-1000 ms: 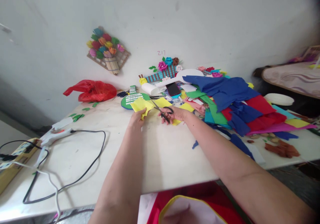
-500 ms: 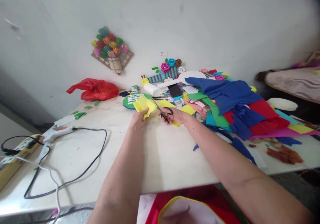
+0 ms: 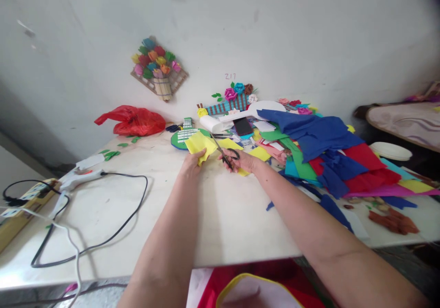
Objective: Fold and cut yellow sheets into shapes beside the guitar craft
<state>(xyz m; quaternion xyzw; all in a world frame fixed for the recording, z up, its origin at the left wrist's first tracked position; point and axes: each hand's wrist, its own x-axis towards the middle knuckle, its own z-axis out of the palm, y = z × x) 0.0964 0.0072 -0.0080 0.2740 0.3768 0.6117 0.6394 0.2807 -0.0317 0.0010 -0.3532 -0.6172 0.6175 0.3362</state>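
Observation:
Near the middle of the table, my left hand [image 3: 194,162] pinches a folded yellow paper [image 3: 202,146] by its lower edge. To its right, my right hand [image 3: 240,160] is closed around the black handles of a pair of scissors [image 3: 227,156]. The blades point up and left, beside the right edge of the yellow paper. More yellow paper [image 3: 259,153] lies behind and to the right of my right hand. Behind the held paper sits a green round piece with white strips [image 3: 178,139].
A glue gun [image 3: 80,178] and its black cable lie left, near a power strip [image 3: 25,209]. A red plastic bag [image 3: 137,121] rests at the back left. Blue paper [image 3: 316,134] tops a colourful heap at right. A phone [image 3: 242,126] lies behind my hands.
The whole view has shifted slightly, so things appear a little further right. Both hands keep the same hold on the yellow paper and the scissors.

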